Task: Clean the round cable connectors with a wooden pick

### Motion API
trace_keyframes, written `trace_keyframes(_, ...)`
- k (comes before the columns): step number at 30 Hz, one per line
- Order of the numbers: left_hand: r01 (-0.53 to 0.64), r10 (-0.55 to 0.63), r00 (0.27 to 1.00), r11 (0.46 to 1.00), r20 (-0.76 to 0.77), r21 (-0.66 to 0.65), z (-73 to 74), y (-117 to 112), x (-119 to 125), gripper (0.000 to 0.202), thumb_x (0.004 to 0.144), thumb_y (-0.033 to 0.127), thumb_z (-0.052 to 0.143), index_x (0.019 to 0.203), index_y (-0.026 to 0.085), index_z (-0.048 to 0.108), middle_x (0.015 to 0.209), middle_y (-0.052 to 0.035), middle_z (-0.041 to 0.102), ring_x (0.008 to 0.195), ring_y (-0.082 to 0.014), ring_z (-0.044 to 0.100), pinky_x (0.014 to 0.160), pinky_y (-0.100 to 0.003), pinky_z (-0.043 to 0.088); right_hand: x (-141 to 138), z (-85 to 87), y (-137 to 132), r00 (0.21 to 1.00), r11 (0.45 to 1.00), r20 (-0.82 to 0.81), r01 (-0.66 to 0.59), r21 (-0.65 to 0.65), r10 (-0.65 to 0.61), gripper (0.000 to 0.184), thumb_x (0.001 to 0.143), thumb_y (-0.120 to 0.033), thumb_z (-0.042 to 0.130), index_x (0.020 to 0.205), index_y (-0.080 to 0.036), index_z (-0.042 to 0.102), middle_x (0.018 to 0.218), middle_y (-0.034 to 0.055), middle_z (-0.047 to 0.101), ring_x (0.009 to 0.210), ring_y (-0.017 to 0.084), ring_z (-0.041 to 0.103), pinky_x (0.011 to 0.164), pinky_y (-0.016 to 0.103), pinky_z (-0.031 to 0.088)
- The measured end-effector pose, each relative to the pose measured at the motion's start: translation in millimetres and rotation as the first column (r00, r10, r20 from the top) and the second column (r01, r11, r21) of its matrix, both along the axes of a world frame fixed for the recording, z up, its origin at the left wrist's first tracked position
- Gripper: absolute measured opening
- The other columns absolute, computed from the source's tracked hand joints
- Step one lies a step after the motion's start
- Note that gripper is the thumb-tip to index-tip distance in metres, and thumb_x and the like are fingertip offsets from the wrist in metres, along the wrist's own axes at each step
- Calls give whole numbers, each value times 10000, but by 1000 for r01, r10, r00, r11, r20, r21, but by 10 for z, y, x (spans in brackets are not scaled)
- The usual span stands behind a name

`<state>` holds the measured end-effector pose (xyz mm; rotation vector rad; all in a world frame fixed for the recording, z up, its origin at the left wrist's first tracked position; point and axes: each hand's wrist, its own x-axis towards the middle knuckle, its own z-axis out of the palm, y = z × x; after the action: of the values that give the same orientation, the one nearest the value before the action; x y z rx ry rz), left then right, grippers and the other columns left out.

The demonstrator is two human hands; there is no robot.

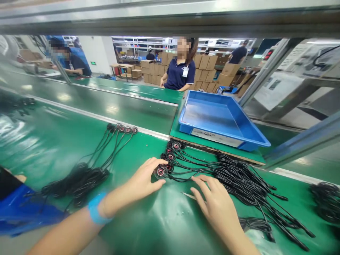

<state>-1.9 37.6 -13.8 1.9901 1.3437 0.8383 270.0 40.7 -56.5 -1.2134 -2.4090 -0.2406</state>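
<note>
My left hand (145, 179) curls its thumb and index finger around the edge of a round black part (160, 172) with a red spoked centre. Several similar round parts lie just beyond it, each on a black cable. My right hand (212, 194) is half closed, its fingertips at the cables near these parts. From under its thumb sticks a thin pointed metal tool (188, 195), possibly tweezers; the rest is hidden by the hand. The cables run right into a coiled bundle (239, 177), with their plug ends towards the lower right.
A second bundle (79, 179) with round parts lies left on the green worktop (130, 219). A blue tray (212, 120) stands on a raised board at the back. More black coils (325, 202) lie far right. A metal post (305, 138) rises at right. People sit or stand beyond.
</note>
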Motion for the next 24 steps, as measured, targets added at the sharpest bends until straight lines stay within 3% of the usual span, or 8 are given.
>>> trace_keyframes(2, -13, 17, 988, 1000, 154, -27, -8, -36, 44, 515, 779, 179, 688, 1253, 243, 497, 1228, -64, 586, 1145, -230, 557, 1031, -399, 435, -65, -21, 62, 998, 998, -2, -58, 32, 58, 328, 971, -260, 476, 1283, -180, 534, 1206, 103, 615, 1138, 245, 554, 964, 418, 417)
trace_keyframes(4, 10, 20, 949, 996, 314, -93, -24, -73, 83, 491, 770, 175, 703, 1213, 218, 496, 1212, -73, 593, 1131, -220, 574, 1024, -383, 450, -101, -31, 107, 991, 991, 6, -132, 15, 132, 283, 970, -190, 452, 1228, -203, 568, 1145, 71, 651, 1155, 227, 554, 1031, 447, 365)
trace_keyframes(6, 68, 15, 897, 983, 443, -170, -37, -101, 112, 454, 781, 160, 694, 1191, 199, 503, 1210, -86, 589, 1117, -214, 581, 1000, -367, 469, -91, -5, 108, 987, 987, -5, -161, -10, 161, 251, 975, -154, 418, 1124, -206, 613, 992, 50, 666, 1029, 202, 600, 1006, 446, 381)
trace_keyframes(8, 129, 4, 850, 968, 527, -216, -47, -117, 130, 443, 797, 161, 685, 1208, 193, 524, 1261, -102, 547, 1125, -216, 569, 981, -362, 477, -45, 61, 51, 991, 991, -18, -132, -15, 132, 236, 980, -190, 417, 1079, -189, 631, 896, 53, 631, 856, 185, 604, 870, 393, 452)
trace_keyframes(11, 240, -44, 795, 939, 605, -248, -76, -138, 140, 449, 825, 222, 688, 1255, 208, 559, 1331, -106, 452, 1140, -223, 544, 964, -361, 475, 29, 181, -120, 996, 997, -43, -73, 9, 73, 245, 969, -315, 479, 1112, -187, 632, 855, 48, 596, 688, 159, 570, 636, 301, 448)
trace_keyframes(14, 378, -64, 718, 872, 693, -312, -132, -171, 146, 541, 846, 283, 698, 1342, 248, 484, 1308, -100, 478, 1141, -222, 548, 964, -374, 464, 30, 224, -311, 989, 993, -87, -118, -18, 116, 358, 966, -365, 501, 1276, -191, 547, 858, 34, 614, 656, 137, 595, 589, 267, 451)
trace_keyframes(19, 487, -33, 636, 793, 771, -367, -197, -214, 189, 460, 856, 345, 700, 1255, 213, 513, 1258, -133, 594, 1109, -236, 582, 858, -333, 490, -98, 112, -460, 961, 964, -121, -257, -64, 248, 437, 988, -224, 424, 1423, -203, 386, 870, 23, 666, 692, 140, 641, 588, 262, 473)
trace_keyframes(24, 482, 2, 649, 773, 761, -414, -178, -221, 235, 469, 839, 371, 715, 1247, 193, 566, 1233, -139, 631, 1082, -240, 603, 875, -346, 477, -177, 42, -458, 939, 937, -125, -334, -100, 321, 470, 967, -165, 409, 1435, -183, 366, 810, 6, 671, 604, 141, 623, 514, 287, 448)
